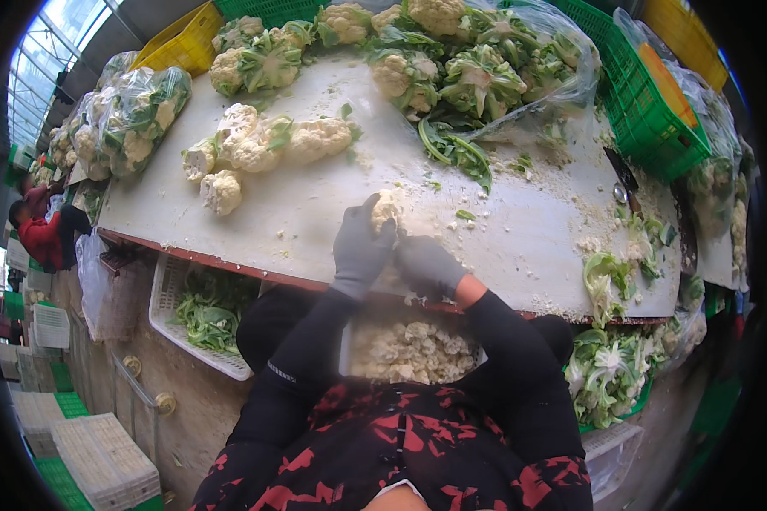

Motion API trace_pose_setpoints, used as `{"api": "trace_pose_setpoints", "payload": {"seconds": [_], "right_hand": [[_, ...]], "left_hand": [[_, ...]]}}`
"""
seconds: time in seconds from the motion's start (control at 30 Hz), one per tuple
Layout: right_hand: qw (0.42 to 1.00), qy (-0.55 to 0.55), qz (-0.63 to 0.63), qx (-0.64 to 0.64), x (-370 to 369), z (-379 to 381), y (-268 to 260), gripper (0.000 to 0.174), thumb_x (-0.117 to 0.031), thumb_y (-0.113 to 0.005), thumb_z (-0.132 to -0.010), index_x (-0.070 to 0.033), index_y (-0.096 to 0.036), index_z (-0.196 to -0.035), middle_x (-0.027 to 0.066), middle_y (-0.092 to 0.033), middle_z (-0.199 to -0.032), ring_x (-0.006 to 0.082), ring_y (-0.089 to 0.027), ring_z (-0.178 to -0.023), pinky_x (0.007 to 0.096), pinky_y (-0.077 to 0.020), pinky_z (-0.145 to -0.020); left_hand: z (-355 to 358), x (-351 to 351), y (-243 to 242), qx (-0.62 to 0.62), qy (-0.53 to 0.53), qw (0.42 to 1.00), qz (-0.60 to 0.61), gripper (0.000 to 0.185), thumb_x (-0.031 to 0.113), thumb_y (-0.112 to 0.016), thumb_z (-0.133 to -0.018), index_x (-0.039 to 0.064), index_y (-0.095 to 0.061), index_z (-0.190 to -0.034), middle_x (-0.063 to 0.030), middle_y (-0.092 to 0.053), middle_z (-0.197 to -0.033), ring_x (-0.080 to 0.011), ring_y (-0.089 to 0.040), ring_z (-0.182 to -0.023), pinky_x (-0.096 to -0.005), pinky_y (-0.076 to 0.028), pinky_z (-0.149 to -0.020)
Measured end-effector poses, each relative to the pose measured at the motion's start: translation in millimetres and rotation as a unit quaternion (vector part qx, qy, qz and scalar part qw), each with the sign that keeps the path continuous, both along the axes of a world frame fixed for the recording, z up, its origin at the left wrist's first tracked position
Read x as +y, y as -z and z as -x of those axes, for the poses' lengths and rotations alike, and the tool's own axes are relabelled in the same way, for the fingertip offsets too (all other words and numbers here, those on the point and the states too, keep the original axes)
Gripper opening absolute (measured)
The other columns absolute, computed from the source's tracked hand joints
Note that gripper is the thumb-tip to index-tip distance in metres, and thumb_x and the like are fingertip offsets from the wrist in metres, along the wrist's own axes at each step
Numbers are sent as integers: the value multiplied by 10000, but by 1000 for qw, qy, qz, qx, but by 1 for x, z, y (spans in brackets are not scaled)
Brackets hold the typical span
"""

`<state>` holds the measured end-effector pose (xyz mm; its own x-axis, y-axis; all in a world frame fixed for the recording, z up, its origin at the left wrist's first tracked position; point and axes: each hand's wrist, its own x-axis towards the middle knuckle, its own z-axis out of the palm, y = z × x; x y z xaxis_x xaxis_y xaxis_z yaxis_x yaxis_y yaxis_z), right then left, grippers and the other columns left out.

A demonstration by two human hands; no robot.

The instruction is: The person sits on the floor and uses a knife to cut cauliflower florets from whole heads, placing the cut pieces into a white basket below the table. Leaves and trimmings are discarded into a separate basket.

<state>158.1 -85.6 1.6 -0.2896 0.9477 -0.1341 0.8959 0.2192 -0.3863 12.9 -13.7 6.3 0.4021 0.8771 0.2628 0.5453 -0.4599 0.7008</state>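
Note:
My left hand (363,246), in a grey glove, grips a piece of cauliflower (385,212) above the near edge of a white worktable (281,211). Against the lower right of that piece is my right hand (429,265), also gloved, with its fingers curled. Whatever it may hold is hidden, and the hand is slightly blurred. Trimmed cauliflower heads (255,140) lie together on the table to the left, with a smaller cut piece (221,193) nearest me. Below my hands, a container of cauliflower florets (422,351) sits between my legs.
Untrimmed cauliflowers (479,76) in clear plastic fill the table's far side. A knife (621,175) lies at the right, near a green crate (658,115). Leaf trimmings fill a white crate (166,300) at lower left and heap (607,377) at lower right. A person (41,236) sits far left.

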Motion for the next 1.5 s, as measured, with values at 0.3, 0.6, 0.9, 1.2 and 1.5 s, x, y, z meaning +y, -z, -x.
{"api": "trace_pose_setpoints", "payload": {"seconds": [0.3,0.6,0.9,1.2,1.5], "right_hand": [[943,205,-65,255,-42,-23,-18,270,-270,-524,-985,-33,-648,-948,107,-623,-696,205,-582,-566,355,-506,-588],[894,303,-116,310,-105,82,-25,224,-213,-536,-1007,-9,-631,-1009,189,-647,-700,350,-663,-657,449,-506,-620],[867,304,73,388,-127,90,13,329,-258,-454,-1043,25,-609,-981,118,-622,-640,217,-615,-515,362,-485,-501],[847,134,136,496,-133,82,31,289,-281,-509,-1019,-20,-599,-933,61,-577,-627,166,-532,-445,299,-429,-420],[881,256,152,369,-171,60,-11,281,-265,-527,-998,-33,-621,-871,144,-649,-708,299,-623,-559,429,-468,-510]], "left_hand": [[45,-9,2,-438,119,797,399,532,415,-468,-1057,43,-454,-1438,-136,-599,-1302,-231,-610,-1136,-446,-505,-1022],[29,-75,-7,-566,142,586,563,500,401,-479,-1063,115,-406,-1466,-88,-562,-1273,-201,-602,-1097,-351,-540,-923],[47,-114,34,-358,90,867,335,379,261,-429,-1083,76,-411,-1414,-84,-590,-1169,-162,-611,-983,-328,-546,-812],[75,-129,42,-221,93,911,336,356,273,-440,-1086,17,-501,-1326,-78,-604,-1107,-163,-625,-946,-308,-530,-765],[94,-121,49,-234,108,885,389,513,451,-492,-1057,21,-514,-1336,-91,-607,-1139,-221,-654,-940,-360,-568,-803]]}}
